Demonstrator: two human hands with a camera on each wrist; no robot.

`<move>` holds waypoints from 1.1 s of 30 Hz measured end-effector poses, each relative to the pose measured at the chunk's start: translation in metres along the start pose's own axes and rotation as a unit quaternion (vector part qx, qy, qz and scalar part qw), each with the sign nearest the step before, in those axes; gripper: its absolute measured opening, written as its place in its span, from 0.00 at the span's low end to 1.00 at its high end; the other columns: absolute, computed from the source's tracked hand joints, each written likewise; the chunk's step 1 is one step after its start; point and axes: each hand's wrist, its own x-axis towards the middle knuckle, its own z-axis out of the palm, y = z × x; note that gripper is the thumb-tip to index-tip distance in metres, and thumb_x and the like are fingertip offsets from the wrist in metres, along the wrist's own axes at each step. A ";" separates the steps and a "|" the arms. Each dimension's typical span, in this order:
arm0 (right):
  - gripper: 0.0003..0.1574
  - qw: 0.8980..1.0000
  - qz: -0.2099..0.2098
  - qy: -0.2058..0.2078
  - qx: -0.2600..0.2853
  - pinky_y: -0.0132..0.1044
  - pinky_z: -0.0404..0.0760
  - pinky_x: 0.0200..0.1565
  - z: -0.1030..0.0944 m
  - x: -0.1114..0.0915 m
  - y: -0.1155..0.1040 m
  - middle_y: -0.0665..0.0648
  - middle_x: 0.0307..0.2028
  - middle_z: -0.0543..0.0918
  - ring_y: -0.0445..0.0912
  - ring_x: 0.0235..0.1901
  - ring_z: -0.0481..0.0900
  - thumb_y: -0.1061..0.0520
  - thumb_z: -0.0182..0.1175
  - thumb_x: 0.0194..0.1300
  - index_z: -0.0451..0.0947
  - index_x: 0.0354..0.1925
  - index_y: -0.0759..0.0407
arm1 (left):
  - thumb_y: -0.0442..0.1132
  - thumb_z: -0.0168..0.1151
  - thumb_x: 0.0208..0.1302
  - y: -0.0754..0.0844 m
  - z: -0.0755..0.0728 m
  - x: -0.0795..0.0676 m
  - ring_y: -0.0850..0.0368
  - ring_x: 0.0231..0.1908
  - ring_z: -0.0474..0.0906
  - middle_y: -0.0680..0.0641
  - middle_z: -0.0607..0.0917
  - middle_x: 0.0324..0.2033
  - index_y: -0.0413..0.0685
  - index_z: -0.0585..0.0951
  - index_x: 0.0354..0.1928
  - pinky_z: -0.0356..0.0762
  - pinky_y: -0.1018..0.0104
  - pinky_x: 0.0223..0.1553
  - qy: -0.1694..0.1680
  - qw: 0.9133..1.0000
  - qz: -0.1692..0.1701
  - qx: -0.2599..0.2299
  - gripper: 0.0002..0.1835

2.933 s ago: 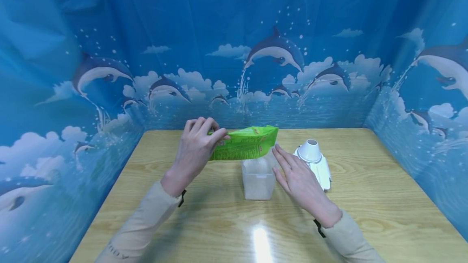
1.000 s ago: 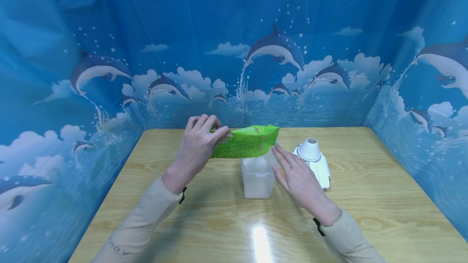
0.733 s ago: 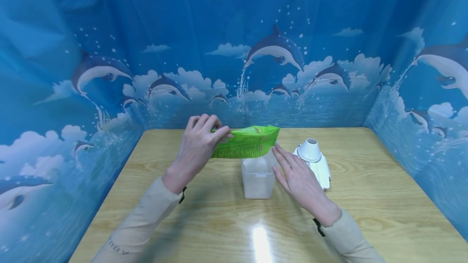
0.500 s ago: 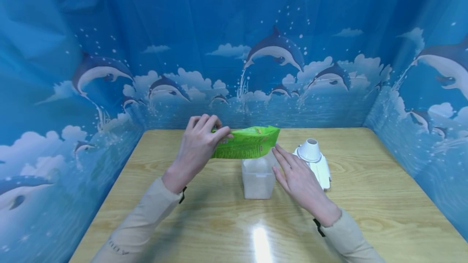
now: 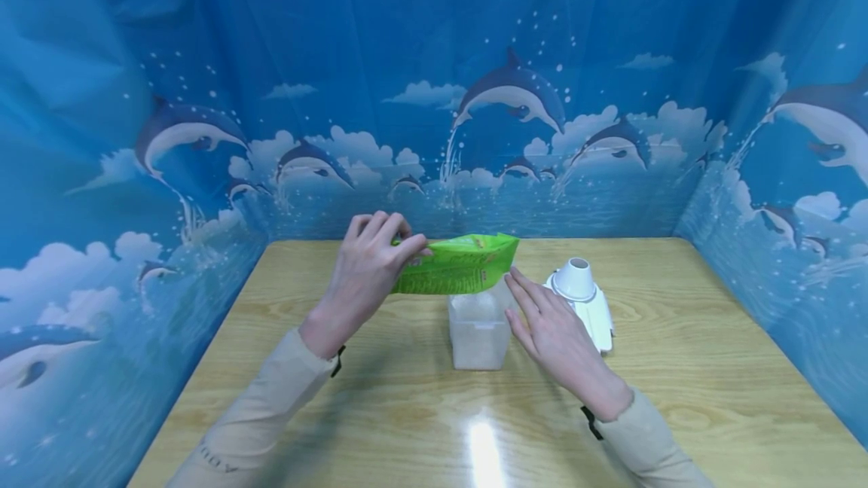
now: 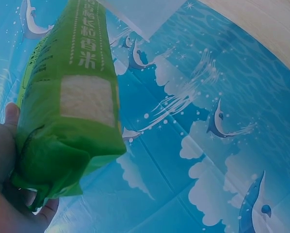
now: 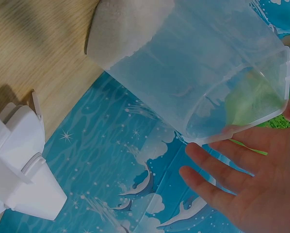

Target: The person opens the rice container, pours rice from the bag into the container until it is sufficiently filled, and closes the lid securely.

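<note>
My left hand (image 5: pixel 366 269) grips one end of a green rice bag (image 5: pixel 457 266) and holds it nearly level above a clear plastic container (image 5: pixel 478 345). In the left wrist view the rice bag (image 6: pixel 82 53) shows printed characters and a see-through window with pale grains behind it. Rice (image 7: pixel 128 29) lies in the bottom of the container, as the right wrist view shows. The bag's far end overlaps the container's mouth and hides part of it. With fingers extended, my right hand (image 5: pixel 559 333) rests its fingertips at the container's rim (image 7: pixel 242 130).
Just right of my right hand, a white plastic part with a cone-shaped spout (image 5: pixel 579 281) lies on the wooden table (image 5: pixel 678 367). A blue curtain with dolphins (image 5: pixel 434 96) encloses the table at the back and sides.
Since the oldest frame, my left hand and the rice bag have shifted slightly up and to the right. The right hand and the container hold their places.
</note>
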 end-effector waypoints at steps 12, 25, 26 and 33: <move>0.35 1.000 0.004 -0.007 0.003 0.57 0.73 0.65 0.000 -0.001 0.000 0.64 0.72 0.68 0.62 0.63 0.74 0.45 0.46 0.80 0.64 0.73 0.64 | 0.47 0.64 0.69 0.000 -0.001 0.001 0.50 0.36 0.75 0.48 0.79 0.33 0.55 0.84 0.35 0.76 0.51 0.47 0.003 1.000 0.006 0.001 0.06; 0.35 1.000 -0.001 0.000 0.001 0.57 0.73 0.64 0.000 0.000 0.000 0.65 0.72 0.68 0.62 0.63 0.74 0.45 0.45 0.80 0.65 0.72 0.65 | 0.46 0.65 0.68 0.000 -0.002 0.001 0.50 0.37 0.75 0.48 0.78 0.33 0.56 0.83 0.36 0.75 0.50 0.47 -0.003 1.000 0.007 0.003 0.05; 0.35 1.000 -0.001 0.000 0.001 0.57 0.73 0.64 0.000 0.000 0.000 0.65 0.72 0.68 0.62 0.63 0.74 0.45 0.45 0.80 0.65 0.72 0.65 | 0.46 0.65 0.68 0.000 -0.002 0.001 0.50 0.37 0.75 0.48 0.78 0.33 0.56 0.83 0.36 0.75 0.50 0.48 -0.004 1.000 0.007 0.004 0.05; 0.35 1.000 0.003 -0.007 0.002 0.57 0.73 0.65 -0.001 0.000 0.000 0.64 0.72 0.68 0.61 0.64 0.74 0.45 0.45 0.80 0.64 0.73 0.65 | 0.45 0.66 0.67 0.000 -0.003 0.001 0.49 0.37 0.75 0.48 0.78 0.33 0.56 0.84 0.36 0.75 0.49 0.48 -0.007 1.000 0.006 0.006 0.03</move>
